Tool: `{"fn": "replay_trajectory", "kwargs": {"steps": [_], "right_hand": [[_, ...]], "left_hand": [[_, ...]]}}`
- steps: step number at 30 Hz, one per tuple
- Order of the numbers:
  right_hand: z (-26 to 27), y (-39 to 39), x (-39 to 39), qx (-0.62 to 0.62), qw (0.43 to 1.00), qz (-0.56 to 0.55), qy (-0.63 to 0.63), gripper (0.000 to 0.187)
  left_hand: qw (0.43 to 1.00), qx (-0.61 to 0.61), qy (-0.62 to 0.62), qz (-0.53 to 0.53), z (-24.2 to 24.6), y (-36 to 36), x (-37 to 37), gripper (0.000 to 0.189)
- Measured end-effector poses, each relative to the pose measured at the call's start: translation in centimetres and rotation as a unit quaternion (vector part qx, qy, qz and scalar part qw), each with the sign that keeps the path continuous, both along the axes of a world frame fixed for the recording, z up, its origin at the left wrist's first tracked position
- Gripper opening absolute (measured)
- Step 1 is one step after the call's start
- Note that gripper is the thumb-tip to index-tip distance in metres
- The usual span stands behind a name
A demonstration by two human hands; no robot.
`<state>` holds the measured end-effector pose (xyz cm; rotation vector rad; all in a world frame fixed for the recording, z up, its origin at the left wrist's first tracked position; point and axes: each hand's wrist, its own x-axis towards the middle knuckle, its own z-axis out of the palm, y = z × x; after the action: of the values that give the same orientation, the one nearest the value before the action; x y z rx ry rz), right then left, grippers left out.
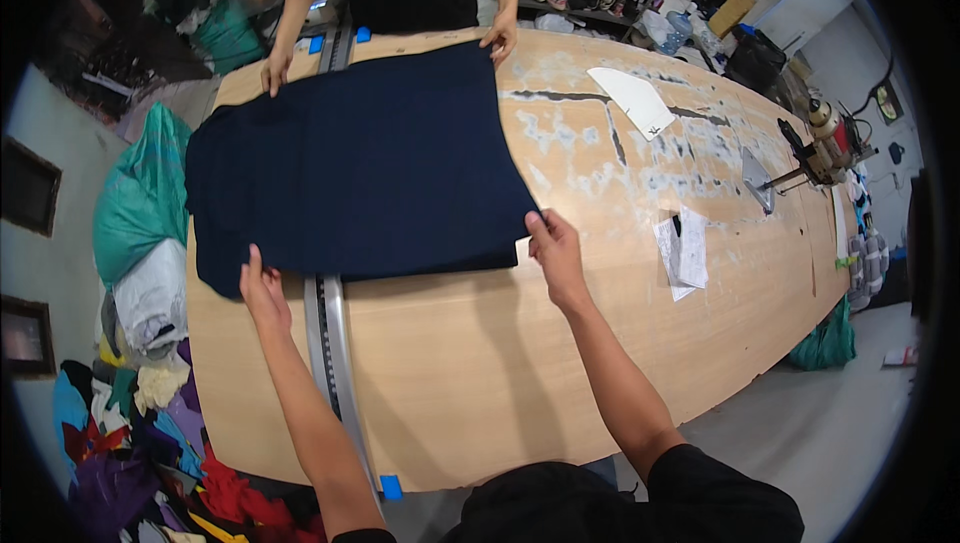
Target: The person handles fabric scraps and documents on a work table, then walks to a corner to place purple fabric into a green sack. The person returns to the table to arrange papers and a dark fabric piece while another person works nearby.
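A dark navy piece of fabric, apparently in layers, stretches across the far left half of the wooden table. My right hand pinches its near right corner between thumb and fingers. At the near left edge, my left hand grips the cloth, its fingertips over the edge; part of that grip is hidden. Across the table, a co-worker in a black top holds the far edge, with one hand towards the left and the other hand at the far right corner.
A metal rail crosses the table under the fabric. To the right lie a white pattern piece, paper slips and a mounted cutting machine. A green sack and heaped cloth scraps flank the left edge.
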<state>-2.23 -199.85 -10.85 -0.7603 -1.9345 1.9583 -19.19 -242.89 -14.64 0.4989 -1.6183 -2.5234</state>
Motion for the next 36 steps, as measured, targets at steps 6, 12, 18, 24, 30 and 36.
{"fn": "replay_trajectory", "kwargs": {"steps": [6, 12, 18, 24, 30, 36], "right_hand": [[-1.2, -0.7, 1.1, 0.019, 0.997, -0.058, 0.051, 0.03], [-8.2, -1.5, 0.1, 0.037, 0.986, -0.017, -0.163, 0.034], [-10.7, -1.0, 0.2, 0.165, 0.95, 0.012, -0.265, 0.04], [-10.2, -0.6, 1.1, 0.225, 0.93, 0.036, -0.289, 0.045], [-11.2, -1.1, 1.4, 0.213, 0.93, 0.042, -0.297, 0.042], [-11.8, -0.2, 7.3, 0.236, 0.942, 0.026, -0.238, 0.034]], "left_hand": [[0.997, -0.009, 0.062, 0.033, 4.5, 3.1, -0.6, 0.024], [0.989, -0.068, -0.115, 0.06, -9.0, -3.2, -1.1, 0.022], [0.975, -0.173, -0.142, -0.009, -13.1, -4.4, -0.7, 0.04], [0.971, -0.201, -0.13, -0.01, -14.1, -4.4, -0.2, 0.062], [0.968, -0.207, -0.138, 0.025, -15.3, -5.2, -0.1, 0.074], [0.937, -0.297, -0.158, 0.087, -14.4, -2.8, 0.8, 0.037]]}}
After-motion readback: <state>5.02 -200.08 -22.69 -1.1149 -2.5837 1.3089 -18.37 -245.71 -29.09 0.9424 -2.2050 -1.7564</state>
